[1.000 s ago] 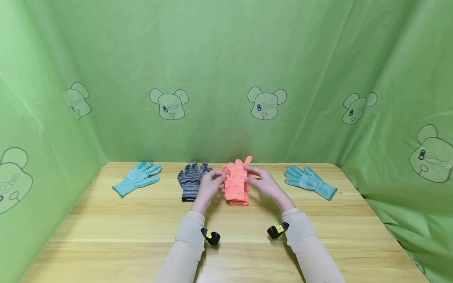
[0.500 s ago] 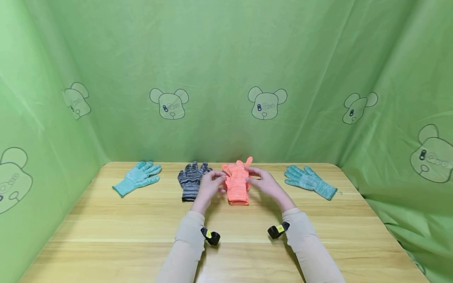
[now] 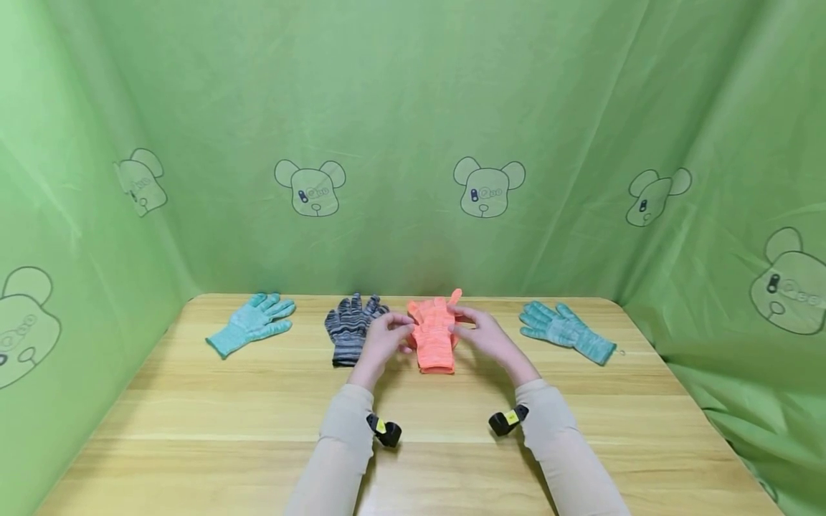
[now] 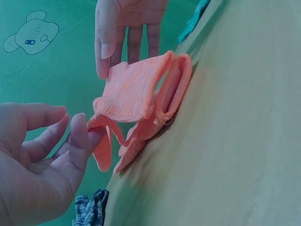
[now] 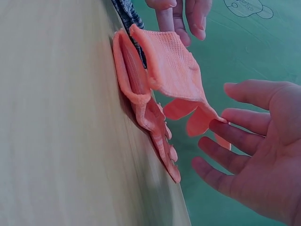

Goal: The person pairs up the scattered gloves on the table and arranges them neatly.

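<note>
An orange knit glove (image 3: 434, 337) hangs between my hands, just over a second orange glove (image 5: 162, 146) that lies on the table below it. My left hand (image 4: 42, 160) pinches one side of the upper glove near its fingers. On the opposite side, my right hand (image 5: 263, 136) holds the glove's edge between straight index and middle fingers, its thumb apart from the cloth. In the head view the upper glove covers most of the lower one, and the cuffs lie in line, facing me. A black-and-grey glove (image 3: 348, 333) rests close by my left hand.
Teal gloves lie flat at either side: one on the left (image 3: 252, 326) and another on the right (image 3: 568, 331). The wooden table (image 3: 426, 466) ends at a green curtain (image 3: 400, 107) behind and beside it. Both wrists wear black cameras (image 3: 508, 420).
The upper orange glove has shifted slightly right and lower, and its cuff has come over the lower cuff. My hands have moved slightly right with it. The other gloves stay put.
</note>
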A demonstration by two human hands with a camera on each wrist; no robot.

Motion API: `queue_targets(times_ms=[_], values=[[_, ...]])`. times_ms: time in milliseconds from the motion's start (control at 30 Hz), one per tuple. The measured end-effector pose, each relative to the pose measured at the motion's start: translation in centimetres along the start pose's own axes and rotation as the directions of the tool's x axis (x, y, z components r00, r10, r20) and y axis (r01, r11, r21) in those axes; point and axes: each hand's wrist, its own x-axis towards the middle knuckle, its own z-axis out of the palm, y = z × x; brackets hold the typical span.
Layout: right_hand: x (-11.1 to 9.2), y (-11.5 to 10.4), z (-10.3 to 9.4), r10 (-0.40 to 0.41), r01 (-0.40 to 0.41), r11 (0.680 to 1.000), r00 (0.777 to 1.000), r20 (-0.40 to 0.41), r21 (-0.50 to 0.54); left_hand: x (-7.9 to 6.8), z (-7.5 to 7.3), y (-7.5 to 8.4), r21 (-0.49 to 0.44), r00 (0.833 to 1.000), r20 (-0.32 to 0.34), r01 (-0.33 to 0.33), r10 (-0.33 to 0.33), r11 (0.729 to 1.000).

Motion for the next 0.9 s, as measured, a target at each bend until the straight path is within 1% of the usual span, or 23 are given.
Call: queue_targets(times_ms=[133,533,700,900], values=[[0.0,0.2,0.0,0.003,-0.003,1.000,1.000,0.008,0.001,1.3,0.1,-1.9,-0.001,1.000,-0.011,0.010,-0.010,1.000],[0.0,0.2,0.0,0.023,-0.023,1.000,1.000,-0.002,0.005,1.4,0.2,-2.1,-0.008,0.999,-0.026,0.042,-0.042,0.999],[0.0,0.2,0.0,0.028,-0.028,1.000,1.000,-0.006,0.002,1.3,0.2,-2.3,-0.015,0.999,-0.018,0.034,-0.034,0.999],[0.0,0.3,0.0,0.034,-0.034,0.999,0.999,-0.017,-0.004,1.1,0.2,-2.2,-0.044,1.000,0.001,0.000,0.000,0.999]])
